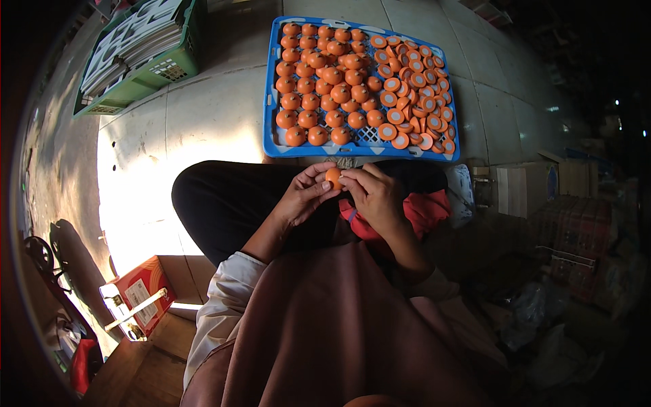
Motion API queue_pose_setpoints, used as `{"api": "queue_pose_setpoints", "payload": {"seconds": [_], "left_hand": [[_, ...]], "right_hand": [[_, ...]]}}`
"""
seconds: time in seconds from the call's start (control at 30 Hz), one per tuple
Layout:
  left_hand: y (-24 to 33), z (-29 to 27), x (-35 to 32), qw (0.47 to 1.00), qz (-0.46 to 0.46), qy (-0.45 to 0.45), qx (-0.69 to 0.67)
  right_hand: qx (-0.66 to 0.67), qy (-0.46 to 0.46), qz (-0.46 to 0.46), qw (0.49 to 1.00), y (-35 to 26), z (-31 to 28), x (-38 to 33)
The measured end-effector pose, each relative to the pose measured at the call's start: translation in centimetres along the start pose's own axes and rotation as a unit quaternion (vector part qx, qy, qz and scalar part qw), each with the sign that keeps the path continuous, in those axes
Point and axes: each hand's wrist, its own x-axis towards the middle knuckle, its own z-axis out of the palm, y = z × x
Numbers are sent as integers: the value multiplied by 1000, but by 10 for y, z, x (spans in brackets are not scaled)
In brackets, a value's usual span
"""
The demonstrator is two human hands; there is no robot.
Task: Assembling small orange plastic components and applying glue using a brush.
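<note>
My left hand point(305, 195) holds a small round orange piece point(333, 178) above my lap, between thumb and fingers. My right hand point(373, 193) is closed in a pinch against the right side of that piece; whatever lies between its fingertips is too small to make out. Just beyond my knees a blue plastic tray point(271, 129) rests on the floor. Rows of orange balls point(310, 101), each with a small knob on top, fill its left part, some stacked. Heaped on its right are orange discs point(391, 84) with pale round centres.
A green crate point(156, 74) with stacked pale sheets stands at the far left. Near left is a red carton point(146, 292) beside a wooden surface point(146, 373). Red cloth point(427, 211) lies by my right knee. Stacked boxes point(522, 190) and crumpled plastic bags point(536, 305) sit in shadow rightward.
</note>
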Motion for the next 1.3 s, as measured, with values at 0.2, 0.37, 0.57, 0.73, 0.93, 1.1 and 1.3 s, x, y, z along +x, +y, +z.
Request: {"api": "queue_pose_setpoints", "payload": {"seconds": [0.2,0.37,0.57,0.73,0.93,1.1,1.3], "left_hand": [[3,3,1,1000,-9,-26,4],[3,4,-1,999,-27,-30,-4],[2,1,-1,999,-20,-32,6],[0,-1,-1,999,-4,-38,14],[-1,-1,-1,999,4,-43,31],[1,-1,-2,999,-12,-51,11],[2,-1,-1,997,-42,-60,-13]], "right_hand": [[5,-42,-27,999,5,-22,10],[3,-91,-79,993,9,-22,17],[-67,-117,-119,984,3,-22,18],[-85,-144,-101,981,-1,-20,17],[-84,-142,-91,982,-3,-19,15],[-48,-150,-76,985,-2,-27,18],[-33,-159,-100,982,0,-33,24]]}}
